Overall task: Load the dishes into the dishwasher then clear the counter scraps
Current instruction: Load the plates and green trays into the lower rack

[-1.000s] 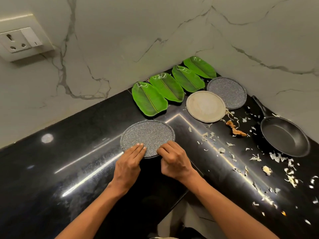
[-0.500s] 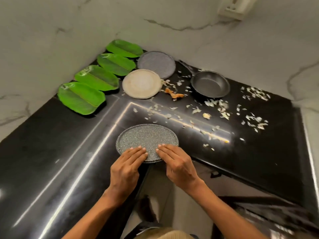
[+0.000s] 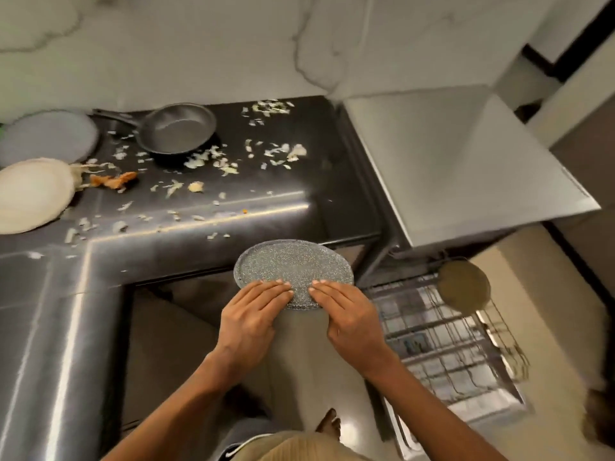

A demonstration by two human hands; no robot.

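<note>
- The fingers [image 3: 278, 287] of the left hand [image 3: 248, 322] lie flat and close together across the near rim of the speckled grey plate [image 3: 293, 271]; the thumb is hidden beneath, presumably pinching from below.
- The right hand [image 3: 346, 316] mirrors it, fingers spread on the same rim, so both hands clasp the plate, which hangs in the air just off the tabletop [image 3: 206, 224] edge, nearly level. That two-handed hold probably keeps it flat during the carry.
- To the right and lower down, the dishwasher rack [image 3: 442, 341] is pulled out with its wire tines exposed; a round brownish dish [image 3: 462, 287] already sits at its far end, so the plate seems headed there.
- Behind on the tabletop wait a frying pan [image 3: 176, 128], a cream plate [image 3: 33, 194] and another grey plate [image 3: 50, 136], blurred.
- Pale scraps [image 3: 206, 161] are scattered around the pan, still uncleared.
</note>
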